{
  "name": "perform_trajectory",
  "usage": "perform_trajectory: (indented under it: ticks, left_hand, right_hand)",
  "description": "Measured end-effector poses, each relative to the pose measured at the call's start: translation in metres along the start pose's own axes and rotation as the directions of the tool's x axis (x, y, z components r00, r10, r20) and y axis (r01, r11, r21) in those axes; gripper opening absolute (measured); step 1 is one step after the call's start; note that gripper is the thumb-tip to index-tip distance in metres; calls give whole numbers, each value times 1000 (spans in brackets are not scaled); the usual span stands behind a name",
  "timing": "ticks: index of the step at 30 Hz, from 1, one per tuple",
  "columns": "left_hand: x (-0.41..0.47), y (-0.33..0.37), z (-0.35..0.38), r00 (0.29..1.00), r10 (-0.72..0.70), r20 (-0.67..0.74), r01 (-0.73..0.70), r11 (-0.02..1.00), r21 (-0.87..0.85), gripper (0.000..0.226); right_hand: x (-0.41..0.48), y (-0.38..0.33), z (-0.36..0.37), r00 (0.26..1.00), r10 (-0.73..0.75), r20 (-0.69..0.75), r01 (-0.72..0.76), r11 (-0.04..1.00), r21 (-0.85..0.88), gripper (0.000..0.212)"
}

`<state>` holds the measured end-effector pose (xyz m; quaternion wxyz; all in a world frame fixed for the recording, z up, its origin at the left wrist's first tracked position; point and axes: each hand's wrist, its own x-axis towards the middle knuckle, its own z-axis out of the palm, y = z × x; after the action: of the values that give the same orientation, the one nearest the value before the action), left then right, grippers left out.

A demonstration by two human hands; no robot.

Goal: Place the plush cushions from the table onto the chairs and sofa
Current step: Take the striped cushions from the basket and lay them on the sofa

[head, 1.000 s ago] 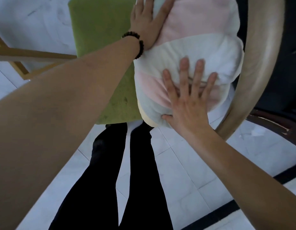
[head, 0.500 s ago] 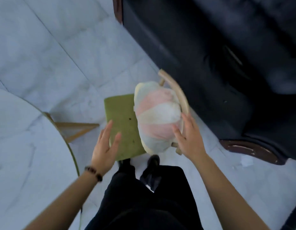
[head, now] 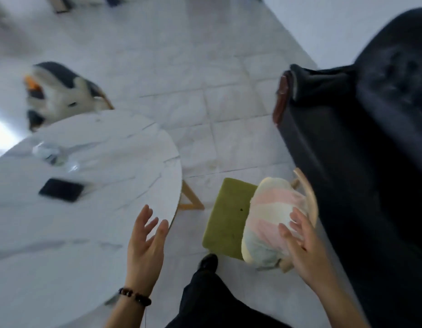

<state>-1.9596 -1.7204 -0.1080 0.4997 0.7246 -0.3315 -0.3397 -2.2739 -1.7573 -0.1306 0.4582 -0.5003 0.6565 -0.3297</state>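
At four o'clock the striped cushion (head: 269, 221) stands on the green chair seat (head: 226, 216), leaned against the curved backrest (head: 308, 197) so it should not topple, and my left hand (head: 146, 242) and right hand (head: 304, 254) have the fingers spread, gripping nothing.

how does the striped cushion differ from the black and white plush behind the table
The striped cushion is pastel pink, white and cream; the black and white plush has an orange spot. The striped cushion leans on the green chair and its curved back; the plush sits beyond the table, blurred. Both are soft plush.
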Motion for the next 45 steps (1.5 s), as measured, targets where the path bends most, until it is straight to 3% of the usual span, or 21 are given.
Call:
perform_trajectory:
  ticks: [7,11,15,19,23,27,31,36,41,45]
  left_hand:
    - [-166,-20,-51,956,-43,-292,42,999,-10,59]
    - [-243,-28,-115,869,-57,-491,53,998,-22,63]
    - [-324,-53,-189,713,-103,-694,70,995,-76,62]
    - [-406,-101,-262,540,-223,-812,99,974,-202,57]
    - [-483,-145,-344,371,-329,-868,80,943,-324,56]
    - [-550,-179,-439,148,-344,-927,13,938,-346,51]
    - [-596,-194,-529,-29,-375,-927,-5,927,-375,45]
    - [-593,-224,-631,-88,-374,-923,8,927,-376,50]
    - [-553,-278,-749,-102,-413,-905,3,909,-416,49]
    - [-511,-313,-881,-132,-400,-907,30,913,-407,50]
  right_hand:
    - [-57,9,23,959,-107,263,96,994,52,63]
    - [-109,-12,79,855,-167,492,161,985,54,58]
    - [-181,-30,148,658,-234,716,281,958,55,60]
    - [-264,-42,225,492,-253,833,380,923,56,57]
    - [-365,-49,307,382,-241,892,437,898,55,58]
    - [-463,-64,393,259,-237,936,468,879,93,52]
    - [-542,-90,461,210,-238,948,448,885,123,51]
    - [-605,-109,549,151,-232,961,490,862,131,64]
    - [-644,-109,668,186,-217,958,487,868,102,68]
    - [-690,-135,808,180,-200,963,485,870,90,64]
